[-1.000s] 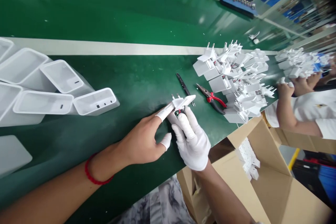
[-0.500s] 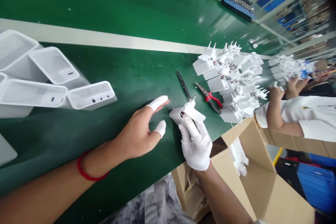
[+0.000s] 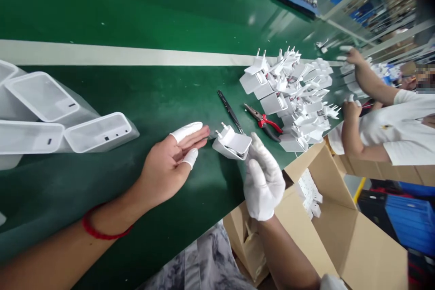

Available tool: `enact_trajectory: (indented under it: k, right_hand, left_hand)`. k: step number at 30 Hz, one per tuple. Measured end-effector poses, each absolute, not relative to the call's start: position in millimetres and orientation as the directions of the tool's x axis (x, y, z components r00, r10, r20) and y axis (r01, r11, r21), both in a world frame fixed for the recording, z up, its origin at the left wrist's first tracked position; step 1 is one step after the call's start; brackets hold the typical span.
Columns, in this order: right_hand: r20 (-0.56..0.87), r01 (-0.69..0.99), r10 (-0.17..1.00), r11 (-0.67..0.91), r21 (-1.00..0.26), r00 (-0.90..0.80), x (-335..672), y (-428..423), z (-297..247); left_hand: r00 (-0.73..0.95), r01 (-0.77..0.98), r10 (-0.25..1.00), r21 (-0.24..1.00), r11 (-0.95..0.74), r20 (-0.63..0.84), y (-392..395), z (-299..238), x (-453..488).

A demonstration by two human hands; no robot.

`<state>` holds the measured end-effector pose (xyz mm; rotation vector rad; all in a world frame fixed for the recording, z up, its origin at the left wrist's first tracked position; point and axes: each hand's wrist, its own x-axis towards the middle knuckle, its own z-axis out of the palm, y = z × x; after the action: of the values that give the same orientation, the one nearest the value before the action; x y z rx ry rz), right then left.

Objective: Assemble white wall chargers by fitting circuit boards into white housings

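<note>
A white plug charger housing [image 3: 227,149] is in front of me, its two-pin lid tilted over the open top and some dark wire inside. My right hand [image 3: 265,179], in a white glove, has thumb and fingertips at the right end of this housing and appears to pinch it. On the other side my left hand [image 3: 171,158] is open and holds nothing. White finger cots cover its thumb and index finger, and its fingertips are close to the housing's left end. Black tweezers [image 3: 230,111] and red-handled pliers [image 3: 263,122] lie just beyond.
Several white plug housings [image 3: 292,95] crowd together at the right. Empty white cases [image 3: 102,133] stand at the left on the green table [image 3: 152,95]. An open cardboard box [image 3: 343,231] is by the table edge. Farther right, a co-worker's arm [image 3: 370,79] reaches over another group of housings.
My right hand has turned and shifted to the housing's right end, and the housing now faces differently. My left hand has drawn slightly left, its fingers closer together. The co-worker's arm has reached out.
</note>
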<state>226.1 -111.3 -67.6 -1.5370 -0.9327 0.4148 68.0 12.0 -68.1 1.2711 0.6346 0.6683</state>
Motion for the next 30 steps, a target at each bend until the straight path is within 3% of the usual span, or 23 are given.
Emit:
enact_trajectory:
  k: [4, 10, 17, 23, 24, 26, 28, 30]
  right_hand:
    - [-0.036, -0.01, 0.748, -0.039, -0.999, 0.663, 229, -97, -61]
    - [-0.248, -0.151, 0.759, -0.197, -0.969, 0.601, 241, -74, -50]
    - [-0.218, -0.109, 0.783, -0.19, -0.976, 0.583, 241, -73, -57]
    - [-0.145, -0.215, 0.822, -0.028, -0.976, 0.551, 251, -81, -66]
    - [-0.103, -0.171, 0.827, -0.008, -0.985, 0.552, 251, -84, -67]
    - [0.049, 0.098, 0.837, -0.005, -0.995, 0.545, 248, -88, -68]
    - [0.198, 0.452, 0.862, -0.041, -0.891, 0.467, 244, -90, -66]
    - [0.24, 0.622, 0.891, -0.057, -0.781, 0.384, 244, -90, -59]
  left_hand:
    - [0.654, 0.023, 0.747, 0.991, 0.134, -0.116, 16, -65, 68]
    - [0.641, 0.032, 0.751, 0.984, 0.178, -0.157, 13, -65, 71]
    - [0.668, 0.093, 0.738, 0.995, 0.044, -0.095, 13, -73, 68]
    - [0.674, 0.192, 0.739, 0.961, -0.199, 0.018, 21, -73, 62]
    - [0.689, 0.217, 0.724, 0.944, -0.25, 0.034, 22, -74, 60]
    - [0.701, 0.276, 0.71, 0.895, -0.349, 0.061, 22, -76, 54]
    - [0.692, 0.336, 0.716, 0.839, -0.427, 0.088, 21, -79, 46]
    - [0.682, 0.344, 0.72, 0.813, -0.47, 0.128, 24, -81, 40]
